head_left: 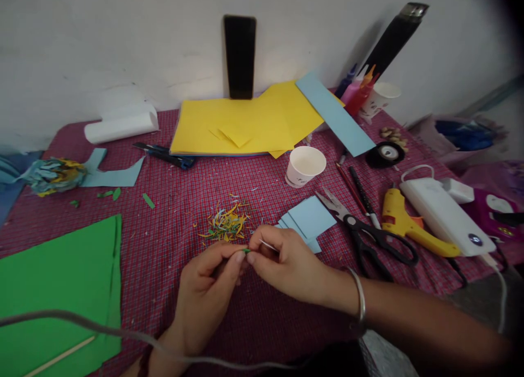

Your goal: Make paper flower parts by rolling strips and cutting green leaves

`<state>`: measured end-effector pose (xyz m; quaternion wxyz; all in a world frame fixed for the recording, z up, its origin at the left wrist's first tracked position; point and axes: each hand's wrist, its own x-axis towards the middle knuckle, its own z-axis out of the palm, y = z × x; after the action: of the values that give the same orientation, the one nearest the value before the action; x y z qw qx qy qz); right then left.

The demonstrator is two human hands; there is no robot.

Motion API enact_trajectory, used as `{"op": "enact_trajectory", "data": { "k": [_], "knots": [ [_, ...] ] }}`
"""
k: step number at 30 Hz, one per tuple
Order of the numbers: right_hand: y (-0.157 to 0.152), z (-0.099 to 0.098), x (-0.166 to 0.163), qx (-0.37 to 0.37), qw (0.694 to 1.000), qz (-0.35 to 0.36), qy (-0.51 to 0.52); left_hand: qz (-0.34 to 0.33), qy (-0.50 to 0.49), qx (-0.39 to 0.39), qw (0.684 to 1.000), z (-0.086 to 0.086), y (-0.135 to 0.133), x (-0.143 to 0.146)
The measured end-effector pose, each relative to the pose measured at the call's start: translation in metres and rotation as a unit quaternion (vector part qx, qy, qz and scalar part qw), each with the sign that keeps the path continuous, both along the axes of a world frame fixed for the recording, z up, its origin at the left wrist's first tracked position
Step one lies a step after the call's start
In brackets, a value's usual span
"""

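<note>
Left grip [207,284] and right grip [292,265] meet fingertip to fingertip, both pinching one small green paper piece [246,251] between thumb and forefinger, just above the checked counter [159,246]. Slim pale sliver [268,245] shows between the right grip's fingers; cannot tell what it is.

Containers: white paper cup [297,172] upright, ahead and to the right of both grips; pale inner wall visible, bottom too dim to read. Second paper cup [382,97] farther off, ahead and well right of the right grip, beside a cluster of coloured bottles [355,93]; its contents hidden. Pink bag [428,134] beyond the counter's right edge, mouth open, blue material [464,134] inside.

Loose heap of yellow, green and pale-blue paper shreds [227,223] directly ahead of the left grip, on the cloth and outside either cup. Light-blue paper squares [313,216] overlap just ahead of the right grip; black-handled scissors [362,232] lie open to its right, yellow glue gun [409,227] past them. Green sheets [61,279] well left of the left grip, wooden stick [61,355] on top.
</note>
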<state>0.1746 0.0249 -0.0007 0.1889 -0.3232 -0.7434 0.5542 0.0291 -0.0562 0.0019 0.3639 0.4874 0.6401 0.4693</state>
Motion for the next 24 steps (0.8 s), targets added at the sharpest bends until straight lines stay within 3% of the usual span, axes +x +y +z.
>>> {"op": "enact_trajectory", "data": {
  "k": [4, 8, 14, 17, 24],
  "knots": [
    [0.001, 0.001, 0.0, 0.01, 1.0, -0.001, 0.0, -0.014, -0.096, -0.041, 0.994, -0.007, 0.0, -0.004],
    [0.001, 0.002, 0.0, 0.001, 1.0, 0.006, 0.012, -0.046, -0.241, -0.073, 0.967, -0.013, 0.003, -0.008],
    [0.001, 0.007, 0.001, -0.06, 0.995, 0.07, 0.041, -0.142, -0.326, -0.143, 0.924, -0.01, 0.009, -0.016],
    [0.001, 0.01, 0.003, -0.071, 0.993, 0.083, 0.033, -0.174, -0.323, -0.173, 0.914, -0.005, 0.01, -0.022],
    [0.001, 0.008, 0.004, -0.03, 0.996, 0.089, -0.005, -0.173, -0.221, -0.173, 0.944, 0.003, 0.013, -0.022]
  ]
}}
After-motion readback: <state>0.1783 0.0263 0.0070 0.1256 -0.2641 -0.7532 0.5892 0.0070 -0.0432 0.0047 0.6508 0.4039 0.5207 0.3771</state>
